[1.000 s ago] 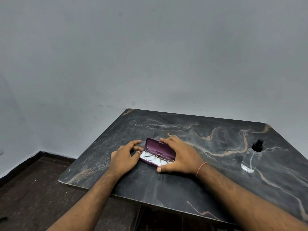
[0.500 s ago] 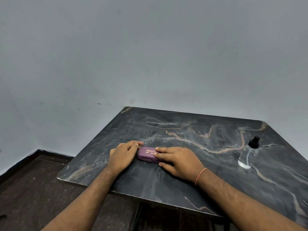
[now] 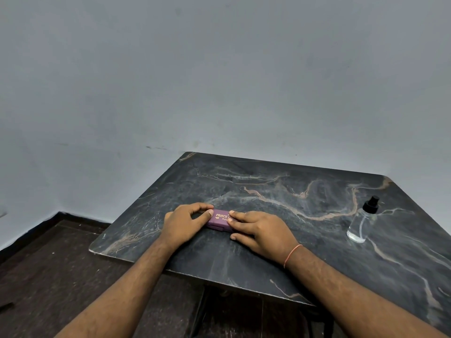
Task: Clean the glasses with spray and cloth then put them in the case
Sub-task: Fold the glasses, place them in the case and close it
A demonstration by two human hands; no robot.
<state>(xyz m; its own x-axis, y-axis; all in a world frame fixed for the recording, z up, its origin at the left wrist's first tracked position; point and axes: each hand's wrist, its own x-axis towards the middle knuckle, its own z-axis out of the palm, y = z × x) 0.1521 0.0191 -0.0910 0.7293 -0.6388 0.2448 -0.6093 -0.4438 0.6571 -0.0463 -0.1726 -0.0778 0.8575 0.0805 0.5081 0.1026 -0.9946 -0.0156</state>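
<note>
Near edge: two bare forearms reach in over the counter (image 3: pixel 244 259) from below. A thin orange band (image 3: pixel 292 255) circles the right wrist.

Mid counter: the case (image 3: pixel 220 219), purple with gold lettering, lies flat and lid down, apparently closed. The left hand (image 3: pixel 181 224) holds its left end, forefinger curled over the far edge, thumb on the lid; the grip is closed on the case. The right hand (image 3: pixel 262 231) lies over the right end, fingers fairly straight and pressing on the lid, thumb flat on the counter by the near edge; that grip is open, a press and not a clasp. The glasses are not visible; judged to be inside the case, though this cannot be confirmed. No cloth is in view.

Further right, well apart from the hands: the spray bottle (image 3: pixel 362 222) stands upright, clear body, black top.

Beyond: a plain grey wall (image 3: pixel 219 81).

Assessment: the step in hand appears to be seating the lid; the task looks nearly complete. To do it well, press evenly at both ends along the front edge until the catch meets all along, keeping the left hold steady so the case does not slide. Excess force in the middle risks loading the frame inside. Check the seam before letting go.
</note>
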